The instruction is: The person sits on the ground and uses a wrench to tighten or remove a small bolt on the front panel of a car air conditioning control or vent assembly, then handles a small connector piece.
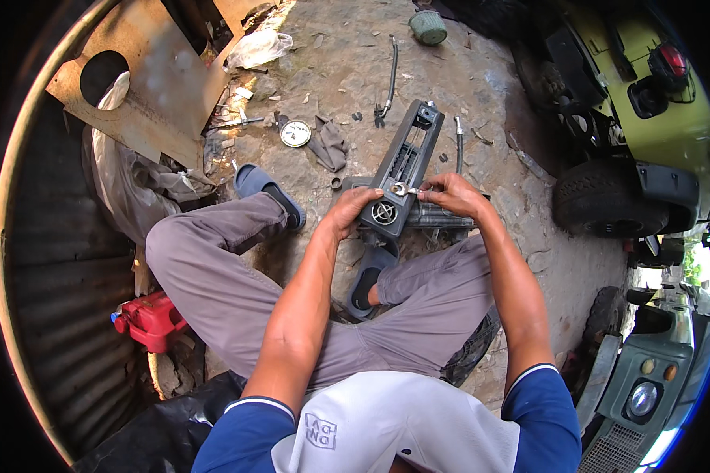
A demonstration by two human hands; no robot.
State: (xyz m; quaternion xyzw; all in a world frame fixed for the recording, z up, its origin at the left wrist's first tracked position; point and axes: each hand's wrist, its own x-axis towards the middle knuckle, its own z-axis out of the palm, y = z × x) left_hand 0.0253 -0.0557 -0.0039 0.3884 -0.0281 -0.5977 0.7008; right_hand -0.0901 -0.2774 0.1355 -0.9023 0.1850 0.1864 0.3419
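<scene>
**Grey plastic panel held against a small spanner**

Grey plastic dashboard panel (pixel 406 169) lying long-ways on the stony ground (pixel 347 71), far end pointing away, near end between the knees, round vent opening facing up at that end. Left hand (pixel 351 211) curled over the near left edge of the panel, fingers closed on it, thumb side toward the vent. Right hand (pixel 450 193) just beside it at the panel's right edge, fingertips pinched shut on a small silver spanner (pixel 403 189) whose open end sits on the panel face, just above the vent. Both hands close together, almost touching across the spanner.

Seated low, grey trousers, blue slippers (pixel 264 189) on both feet, one foot tucked under the panel's near end. Beyond the panel: round white-faced gauge (pixel 295 133) flat on the ground, crumpled grey rag (pixel 330 144) just beside it, thin black hose (pixel 390 75) farther off, small green woven basket (pixel 427 27) near the top edge. Left side: rusty sheet metal with a round hole (pixel 146 87), corrugated wall, red plastic canister (pixel 151 318) beside the left thigh. Right side: olive-green off-road vehicle (pixel 647 94) with a spare-looking tyre (pixel 599 197) close to the ground, front of a second vehicle with a headlamp (pixel 643 398) at lower right.
</scene>
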